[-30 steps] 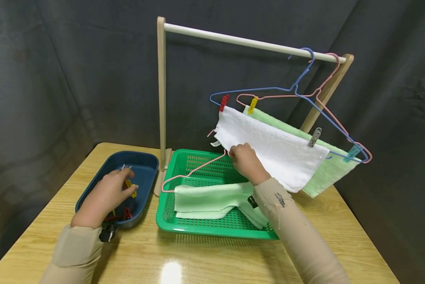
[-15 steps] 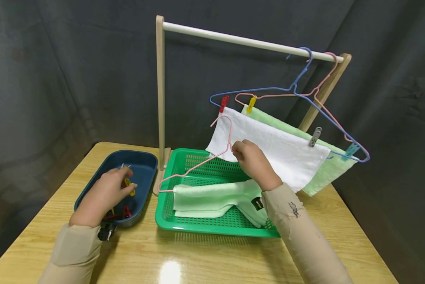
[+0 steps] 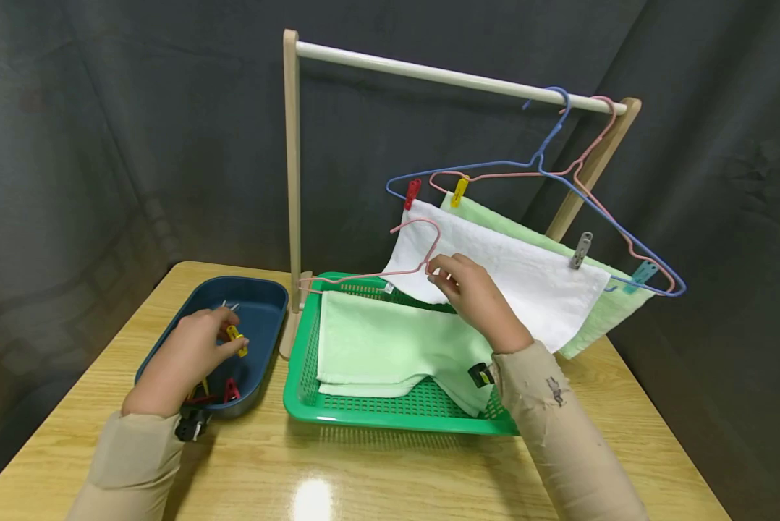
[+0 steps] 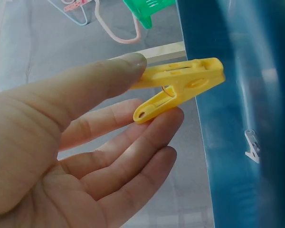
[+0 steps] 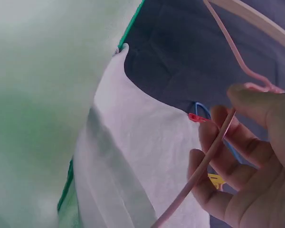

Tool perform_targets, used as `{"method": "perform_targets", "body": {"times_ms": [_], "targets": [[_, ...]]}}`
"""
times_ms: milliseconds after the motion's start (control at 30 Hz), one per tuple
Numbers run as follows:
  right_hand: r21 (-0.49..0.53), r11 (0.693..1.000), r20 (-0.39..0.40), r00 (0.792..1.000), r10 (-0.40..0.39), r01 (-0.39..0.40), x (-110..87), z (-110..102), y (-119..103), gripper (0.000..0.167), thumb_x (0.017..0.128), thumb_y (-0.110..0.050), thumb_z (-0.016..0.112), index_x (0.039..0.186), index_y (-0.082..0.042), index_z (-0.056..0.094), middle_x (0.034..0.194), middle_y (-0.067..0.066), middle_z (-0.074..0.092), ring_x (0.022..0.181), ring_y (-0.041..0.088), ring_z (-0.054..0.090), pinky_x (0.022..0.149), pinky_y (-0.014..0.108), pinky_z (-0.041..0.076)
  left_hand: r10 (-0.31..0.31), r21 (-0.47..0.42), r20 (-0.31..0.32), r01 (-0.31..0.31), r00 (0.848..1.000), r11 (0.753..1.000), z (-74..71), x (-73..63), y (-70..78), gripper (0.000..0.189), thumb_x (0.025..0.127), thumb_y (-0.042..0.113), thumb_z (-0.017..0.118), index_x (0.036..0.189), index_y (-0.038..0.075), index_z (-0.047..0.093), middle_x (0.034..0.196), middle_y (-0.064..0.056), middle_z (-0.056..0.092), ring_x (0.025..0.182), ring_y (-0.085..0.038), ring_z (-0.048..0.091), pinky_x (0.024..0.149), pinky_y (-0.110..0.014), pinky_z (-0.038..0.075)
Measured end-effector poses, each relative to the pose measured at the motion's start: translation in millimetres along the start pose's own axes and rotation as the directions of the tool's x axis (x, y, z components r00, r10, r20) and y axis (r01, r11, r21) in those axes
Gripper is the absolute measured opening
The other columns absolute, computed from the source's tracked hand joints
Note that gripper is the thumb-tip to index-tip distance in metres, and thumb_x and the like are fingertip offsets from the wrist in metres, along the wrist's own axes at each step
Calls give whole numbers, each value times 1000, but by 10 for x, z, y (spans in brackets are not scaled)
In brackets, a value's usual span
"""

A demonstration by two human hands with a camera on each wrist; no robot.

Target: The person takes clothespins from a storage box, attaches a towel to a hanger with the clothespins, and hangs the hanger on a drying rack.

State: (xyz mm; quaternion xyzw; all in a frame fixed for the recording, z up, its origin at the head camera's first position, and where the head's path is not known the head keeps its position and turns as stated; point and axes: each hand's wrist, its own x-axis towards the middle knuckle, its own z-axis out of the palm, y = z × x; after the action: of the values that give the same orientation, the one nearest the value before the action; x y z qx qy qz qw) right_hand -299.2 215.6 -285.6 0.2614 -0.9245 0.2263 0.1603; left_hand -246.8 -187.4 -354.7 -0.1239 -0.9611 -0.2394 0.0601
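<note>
My left hand (image 3: 191, 347) is over the navy bin (image 3: 269, 315), pinching a yellow clothespin (image 4: 192, 78) between thumb and fingers. In the left wrist view its handles point toward the palm. My right hand (image 3: 473, 295) pinches a pink hanger (image 3: 364, 276) just below its hook. A light green towel (image 3: 380, 333) runs along the hanger's lower side and spreads down into the green basket (image 3: 396, 422). The towel hides the hanger's lower bar. Its right end is partly hidden by my right arm.
Behind the basket, a rack (image 3: 429, 70) bears a blue hanger (image 3: 455, 171) with a white towel (image 3: 481, 268) and another pink hanger with a green towel (image 3: 618, 307). Both towels are clipped. Red clothespins (image 3: 231, 391) and others lie in the bin.
My right hand has shifted right, bringing the hanger's hook into view. The hanger's left end and the towel's top edge have risen. My left hand stays nearly still with the clothespin.
</note>
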Motion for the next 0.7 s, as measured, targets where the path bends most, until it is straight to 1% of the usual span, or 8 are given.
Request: {"method": "perform_targets", "body": {"times_ms": [133,300,400,500,567,633,700], "targets": [[32,999,12,1000,15,-15,3,-24,19,12,100,-10,65,111,-10,68,89,7,61,75,21,53,68,37,46,14,3,-10,-14,1000,1000,-4,0,-4,30,86,7,80,105,-11,64,92,-22,66,84,-37,65,70,-49,56],[82,995,-15,998,55,-53,23,-85,16,9,97,-14,70,101,-6,73,84,6,63,72,20,55,65,37,46,5,-1,-9,-5,1000,1000,-8,-5,0,32,86,5,79,106,-12,63,96,-26,64,89,-42,66,72,-50,56],[120,989,0,997,82,-82,24,-144,-4,9,98,-11,69,98,-4,74,86,8,66,74,21,56,67,37,47,-9,2,-9,9,1000,1000,-12,1,1,32,86,6,79,106,-13,62,98,-28,63,91,-44,67,73,-50,57],[159,982,27,995,98,-101,18,-222,-43,13,98,-5,64,104,-1,74,94,11,68,79,23,59,72,39,49,-16,1,-7,16,1000,1000,-16,5,5,32,86,5,79,106,-13,62,98,-28,63,92,-44,67,74,-50,57],[161,983,33,996,80,-84,21,-276,-76,16,98,-1,62,108,0,74,99,13,69,83,25,62,75,40,51,-14,-1,-6,14,1000,1000,-18,3,10,32,85,5,79,105,-13,62,98,-28,63,92,-44,67,74,-50,57],[151,988,28,999,39,-42,35,-333,-112,17,98,1,62,111,1,74,103,14,69,87,26,63,78,41,53,-14,-4,-1,14,1000,1000,-21,-2,14,31,85,4,79,105,-12,62,99,-28,63,93,-44,67,75,-51,57],[118,993,5,1000,-7,7,52,-392,-153,18,98,1,63,112,0,73,104,15,69,88,26,64,79,41,54,-16,-7,7,16,1000,1000,-24,-9,20,31,86,4,79,106,-12,62,100,-28,63,94,-45,67,75,-51,57]]}}
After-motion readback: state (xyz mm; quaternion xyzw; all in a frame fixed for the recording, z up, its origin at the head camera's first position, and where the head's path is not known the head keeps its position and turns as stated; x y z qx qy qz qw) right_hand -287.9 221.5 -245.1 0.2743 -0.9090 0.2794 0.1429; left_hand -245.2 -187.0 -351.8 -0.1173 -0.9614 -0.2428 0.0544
